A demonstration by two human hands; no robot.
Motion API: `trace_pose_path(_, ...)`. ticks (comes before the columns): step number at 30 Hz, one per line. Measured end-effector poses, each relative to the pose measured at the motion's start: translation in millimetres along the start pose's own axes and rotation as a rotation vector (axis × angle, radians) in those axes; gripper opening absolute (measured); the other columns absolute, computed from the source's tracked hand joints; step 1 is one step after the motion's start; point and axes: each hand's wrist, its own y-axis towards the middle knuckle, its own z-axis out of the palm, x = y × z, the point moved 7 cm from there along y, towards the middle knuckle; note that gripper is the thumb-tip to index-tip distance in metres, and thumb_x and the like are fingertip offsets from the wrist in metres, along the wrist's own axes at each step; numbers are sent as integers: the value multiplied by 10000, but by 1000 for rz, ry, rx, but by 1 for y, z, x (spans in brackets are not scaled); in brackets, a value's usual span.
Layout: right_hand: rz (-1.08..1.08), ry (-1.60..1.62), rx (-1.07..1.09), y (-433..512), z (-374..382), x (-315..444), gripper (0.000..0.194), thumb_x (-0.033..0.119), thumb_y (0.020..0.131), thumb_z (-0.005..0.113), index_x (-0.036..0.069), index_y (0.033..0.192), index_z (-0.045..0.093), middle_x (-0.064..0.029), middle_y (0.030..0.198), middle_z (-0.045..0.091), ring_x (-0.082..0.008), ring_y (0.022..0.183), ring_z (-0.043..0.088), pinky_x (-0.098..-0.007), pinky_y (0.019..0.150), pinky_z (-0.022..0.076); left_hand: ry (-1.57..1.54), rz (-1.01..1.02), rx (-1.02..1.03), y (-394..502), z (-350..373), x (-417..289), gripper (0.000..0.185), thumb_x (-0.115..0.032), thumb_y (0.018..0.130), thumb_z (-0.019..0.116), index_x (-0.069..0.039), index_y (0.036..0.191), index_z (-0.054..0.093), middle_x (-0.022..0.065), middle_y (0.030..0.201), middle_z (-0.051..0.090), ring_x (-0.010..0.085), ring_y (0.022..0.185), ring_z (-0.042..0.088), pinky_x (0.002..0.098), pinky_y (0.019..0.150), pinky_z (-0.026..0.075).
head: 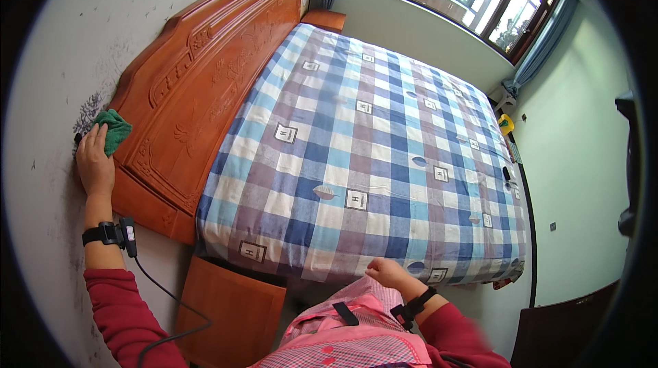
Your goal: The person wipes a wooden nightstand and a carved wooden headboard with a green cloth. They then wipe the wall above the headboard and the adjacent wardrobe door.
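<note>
My left hand (95,158) presses a green cloth (116,130) against the outer edge of a carved wooden headboard (205,75), beside the wall. Its fingers lie over the cloth, and part of the cloth spreads onto the headboard's face. My right hand (389,271) hangs in front of my body near the side of the bed, with its fingers curled in and nothing visible in them. A checked bedspread (354,152) in blue, white and mauve covers the bed next to the headboard.
A wooden nightstand (231,311) stands close before me, below the headboard's near end. Another nightstand (329,19) is at the far side. A black cable (175,302) runs from my left wrist strap. Dark marks (92,111) stain the wall. A dark cabinet (560,327) stands at lower right.
</note>
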Motion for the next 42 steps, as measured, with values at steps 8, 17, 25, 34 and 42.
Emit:
trace_pose_path(8, 109, 75, -270, 11, -88, -24, 308, 311, 841, 643, 17, 925, 681, -179, 844, 681, -326, 806, 658, -395, 707, 509, 43, 26, -54, -4, -8, -7, 611, 17, 724, 703, -127, 1296, 544, 58, 1349, 512, 271, 1231, 463, 390, 1059, 382)
trace_pose_path(17, 222, 222, 25, 122, -78, -61, 247, 221, 873, 620, -18, 927, 648, -84, 764, 648, -172, 627, 622, -319, 551, 527, -73, -7, -141, 0, -27, -13, 455, -51, 704, 686, -104, 1152, 630, 85, 1240, 590, 312, 1153, 514, 432, 1010, 398)
trace_pose_path(25, -323, 90, 191, 338, -111, 154, 281, 281, 863, 644, 2, 841, 661, -110, 719, 657, -227, 682, 632, -361, 626, 492, -202, -161, 33, 19, -38, -19, 325, -31, 811, 630, -80, 1132, 623, 84, 1198, 624, 298, 1151, 546, 412, 1005, 400)
trace_pose_path(34, -1443, 578, 209, 349, -264, 501, 575, 234, 744, 807, 24, 1217, 557, -136, 1119, 635, -263, 1053, 610, -354, 902, 494, -525, -81, 491, 177, 61, -181, 97, -58, 737, 632, -34, 831, 630, 130, 793, 637, 340, 785, 581, 414, 781, 434)
trace_pose_path(42, -619, 1148, 802, 433, -281, 539, 199, 59, 852, 595, 20, 1048, 593, -112, 812, 663, -190, 672, 656, -277, 555, 521, -178, 295, 410, 240, 70, -180, 649, -341, 723, 754, -111, 1274, 501, 120, 1285, 504, 350, 1209, 457, 490, 1020, 353)
